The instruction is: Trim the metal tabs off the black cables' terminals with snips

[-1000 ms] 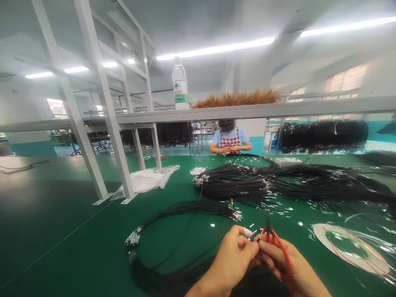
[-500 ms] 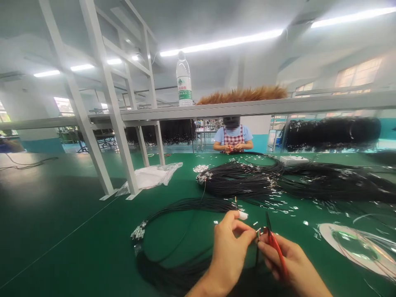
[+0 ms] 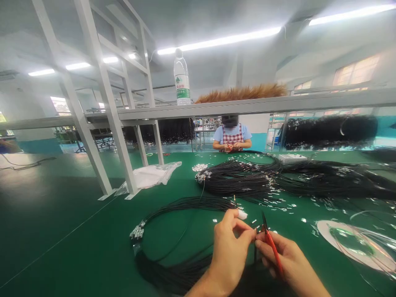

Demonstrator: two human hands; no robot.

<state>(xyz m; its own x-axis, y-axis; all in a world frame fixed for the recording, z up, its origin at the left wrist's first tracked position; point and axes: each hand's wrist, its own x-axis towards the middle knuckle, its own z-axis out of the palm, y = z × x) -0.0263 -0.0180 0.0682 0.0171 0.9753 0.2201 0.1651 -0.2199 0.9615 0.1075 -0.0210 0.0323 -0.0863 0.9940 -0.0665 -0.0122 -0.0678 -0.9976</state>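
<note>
My left hand (image 3: 230, 243) is closed in a pinch on a thin black cable (image 3: 255, 252) whose stripped end is between the fingertips. A white cover (image 3: 242, 214) wraps one of its fingertips. A copper-coloured cable tip (image 3: 234, 201) stands up just beyond that hand. Close beside it, my right hand (image 3: 283, 253) is wrapped round red-handled cutters (image 3: 274, 249), their dark blades pointing up and away. The right thumb and fingertips also touch the cable. Below and left curves a bundle of black cables (image 3: 173, 268) with shiny metallic ends (image 3: 137, 231).
A larger heap of black cables (image 3: 238, 179) lies ahead among scattered silvery bits (image 3: 199, 167). A white ring-shaped coil (image 3: 328, 231) is at right. A plastic bag (image 3: 151, 176) lies by shelf posts (image 3: 119, 136). A water bottle (image 3: 182, 78) stands on the shelf. Across the table sits a person (image 3: 232, 134).
The cutters' blades have tilted slightly left, and their jaws now look closer together. Both hands stay almost in place at the cable end. The view has shifted a little.
</note>
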